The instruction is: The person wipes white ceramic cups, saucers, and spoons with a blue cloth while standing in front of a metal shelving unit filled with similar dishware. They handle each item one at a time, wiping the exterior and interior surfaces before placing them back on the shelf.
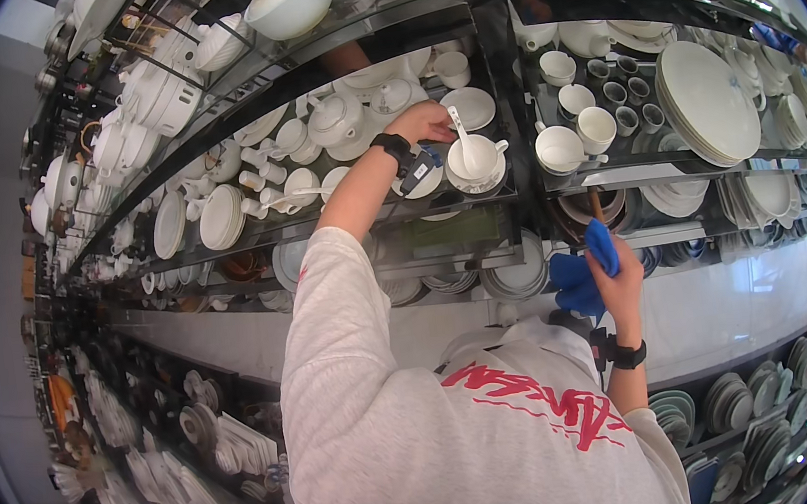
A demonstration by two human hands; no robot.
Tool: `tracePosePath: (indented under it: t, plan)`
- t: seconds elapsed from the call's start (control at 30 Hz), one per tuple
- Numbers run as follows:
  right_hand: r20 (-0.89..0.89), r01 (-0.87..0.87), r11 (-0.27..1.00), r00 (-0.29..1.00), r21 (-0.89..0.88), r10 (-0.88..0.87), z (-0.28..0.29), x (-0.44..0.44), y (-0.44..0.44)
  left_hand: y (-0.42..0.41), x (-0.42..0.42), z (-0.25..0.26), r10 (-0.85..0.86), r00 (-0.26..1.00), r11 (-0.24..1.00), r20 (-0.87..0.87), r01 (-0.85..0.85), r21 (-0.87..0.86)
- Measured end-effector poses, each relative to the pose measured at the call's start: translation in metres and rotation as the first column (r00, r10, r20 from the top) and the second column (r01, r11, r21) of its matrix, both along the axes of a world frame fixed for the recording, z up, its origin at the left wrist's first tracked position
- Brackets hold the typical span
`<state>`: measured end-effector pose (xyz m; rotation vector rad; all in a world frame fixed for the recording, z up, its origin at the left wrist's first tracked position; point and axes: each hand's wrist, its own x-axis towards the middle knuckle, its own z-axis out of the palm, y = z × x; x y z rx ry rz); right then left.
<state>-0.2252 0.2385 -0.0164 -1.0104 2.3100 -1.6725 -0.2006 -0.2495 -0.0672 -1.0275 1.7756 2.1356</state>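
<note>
My left hand (425,122) reaches over a glass shelf, its fingertips beside a white ceramic soup spoon (462,135) and a white saucer (469,109). Whether the fingers hold anything is hidden. The spoon stands tilted in a white cup (489,158) with a small side handle. My right hand (617,271) is lower, in front of the shelf edge, closed around a blue cloth (577,280). A thin brown stick (596,204) rises from the top of that cloth. Left of the cup, under my wrist, lies a white plate (419,186).
Lidded white teapots (336,120) crowd behind my left forearm. To the right stand white cups (558,148), small dark-lined cups (625,120) and upright large plates (706,101). A dark upright (508,103) divides the shelves. Stacked dishes (728,401) fill racks behind me.
</note>
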Motion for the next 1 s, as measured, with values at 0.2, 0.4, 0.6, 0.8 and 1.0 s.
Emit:
tracePosePath:
  t: [0.2, 0.4, 0.6, 0.8, 1.0]
  plan:
    - [-0.002, -0.026, 1.000, 1.000, -0.012, 0.026, 0.001, 0.002, -0.001, 0.020, -0.009, 0.010, 0.282, 0.959, 0.956, -0.017, -0.279, 0.094]
    - [0.011, -0.055, 0.998, 0.998, -0.025, 0.055, 0.000, 0.007, -0.003, 0.018, -0.005, 0.016, 0.431, 0.897, 0.889, -0.097, -0.403, 0.217]
    - [0.010, -0.048, 0.999, 0.999, -0.002, 0.048, 0.003, 0.007, -0.004, 0.025, -0.011, 0.031, 0.461, 0.885, 0.876, -0.060, -0.443, 0.192]
    - [0.013, -0.059, 0.998, 0.998, 0.014, 0.059, 0.006, 0.008, -0.005, 0.014, -0.012, 0.028, 0.429, 0.903, 0.874, -0.035, -0.405, 0.269]
    - [0.004, -0.045, 0.999, 0.999, 0.013, 0.045, 0.004, 0.007, -0.005, 0.015, -0.017, 0.036, 0.401, 0.916, 0.905, -0.025, -0.392, 0.165]
